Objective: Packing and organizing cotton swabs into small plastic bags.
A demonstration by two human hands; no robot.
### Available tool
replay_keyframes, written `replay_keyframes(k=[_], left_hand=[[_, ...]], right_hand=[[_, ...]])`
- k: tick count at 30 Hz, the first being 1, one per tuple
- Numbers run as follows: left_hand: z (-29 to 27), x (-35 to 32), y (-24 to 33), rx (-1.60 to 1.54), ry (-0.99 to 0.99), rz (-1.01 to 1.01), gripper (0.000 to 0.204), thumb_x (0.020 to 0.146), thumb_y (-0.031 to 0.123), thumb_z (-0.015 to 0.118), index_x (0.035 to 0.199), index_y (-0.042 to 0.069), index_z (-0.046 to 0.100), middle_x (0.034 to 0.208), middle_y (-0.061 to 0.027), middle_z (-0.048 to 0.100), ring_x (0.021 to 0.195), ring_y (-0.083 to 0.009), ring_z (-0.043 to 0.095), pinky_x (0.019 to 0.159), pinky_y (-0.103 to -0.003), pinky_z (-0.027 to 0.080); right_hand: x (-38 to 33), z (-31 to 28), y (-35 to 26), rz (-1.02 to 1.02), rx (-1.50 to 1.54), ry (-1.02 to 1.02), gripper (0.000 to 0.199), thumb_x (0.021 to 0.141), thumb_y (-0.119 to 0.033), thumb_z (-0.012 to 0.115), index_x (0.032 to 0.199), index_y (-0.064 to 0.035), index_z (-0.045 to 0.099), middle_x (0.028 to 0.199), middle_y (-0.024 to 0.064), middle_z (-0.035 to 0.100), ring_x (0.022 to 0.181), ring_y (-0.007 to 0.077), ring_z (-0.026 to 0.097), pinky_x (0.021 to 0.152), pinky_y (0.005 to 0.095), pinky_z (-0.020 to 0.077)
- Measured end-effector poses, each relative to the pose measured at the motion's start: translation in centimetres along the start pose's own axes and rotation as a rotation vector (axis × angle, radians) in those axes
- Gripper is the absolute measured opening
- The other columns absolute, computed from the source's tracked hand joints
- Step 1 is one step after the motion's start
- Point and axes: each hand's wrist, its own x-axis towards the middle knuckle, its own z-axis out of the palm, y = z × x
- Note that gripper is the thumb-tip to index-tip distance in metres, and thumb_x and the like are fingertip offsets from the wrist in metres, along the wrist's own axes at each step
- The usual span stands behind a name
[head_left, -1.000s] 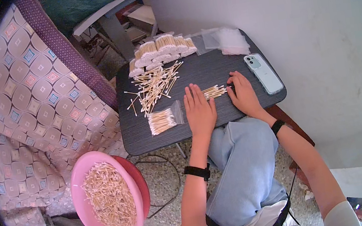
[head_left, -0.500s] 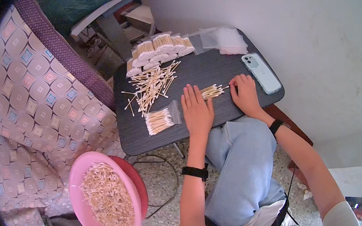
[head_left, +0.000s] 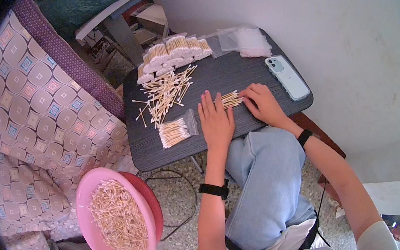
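Note:
A small bundle of cotton swabs [head_left: 230, 100] lies on the dark table between my hands. My left hand [head_left: 216, 121] rests flat at the bundle's left end, fingers stretched out and palm down. At the other end, the bent fingertips of my right hand [head_left: 263, 104] close on the swab tips; some tips are hidden under them. Left of my left hand lies a clear zip bag [head_left: 174, 132] filled with swabs in rows. Behind it spreads a loose, tangled pile of cotton swabs [head_left: 170, 93].
Filled swab packs [head_left: 177, 51] are stacked at the table's far edge, beside flat clear bags [head_left: 252, 42]. A phone [head_left: 287, 78] lies at the right edge. Low on the left, a pink basin [head_left: 85, 212] holds many loose swabs. A wall [head_left: 345, 68] rises at the right.
My right hand has moved left, its fingertips now against the right end of the swab bundle. My left hand stays flat in nearly the same place.

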Motion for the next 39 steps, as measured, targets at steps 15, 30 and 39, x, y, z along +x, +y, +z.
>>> replay_keyframes(k=[15, 30, 39], left_hand=[[-0.66, -0.47, 0.04, -0.071, 0.000, 0.060, 0.030, 0.086, 0.016, 0.051, 0.112, 0.002, 0.055, 0.130, -0.0190, 0.044, 0.126, -0.0307, 0.039, 0.106, -0.053, 0.022], [-0.19, -0.47, 0.15, -0.040, 0.003, 0.061, 0.045, 0.087, 0.018, 0.050, 0.127, 0.000, 0.045, 0.133, -0.0214, 0.041, 0.127, -0.0322, 0.036, 0.106, -0.051, 0.021], [-0.13, -0.59, -0.15, 0.078, -0.028, 0.020, 0.062, 0.088, 0.029, 0.047, 0.132, -0.012, 0.030, 0.139, -0.0234, 0.034, 0.133, -0.0320, 0.028, 0.109, -0.049, 0.015]], right_hand=[[-0.21, 0.10, 0.17, -0.025, -0.024, -0.064, 0.017, 0.079, -0.012, 0.061, 0.095, -0.0077, 0.062, 0.088, 0.0087, 0.052, 0.084, 0.0262, 0.051, 0.076, 0.0374, 0.0402], [-0.37, -0.05, 0.43, 0.004, -0.017, -0.054, 0.025, 0.081, -0.011, 0.059, 0.105, -0.0043, 0.059, 0.091, 0.0102, 0.052, 0.089, 0.0264, 0.051, 0.081, 0.0372, 0.0397], [-0.34, 0.01, -0.10, -0.037, -0.015, -0.119, 0.028, 0.081, -0.011, 0.059, 0.108, -0.0044, 0.058, 0.097, 0.0107, 0.054, 0.094, 0.0271, 0.049, 0.085, 0.0372, 0.0379]])
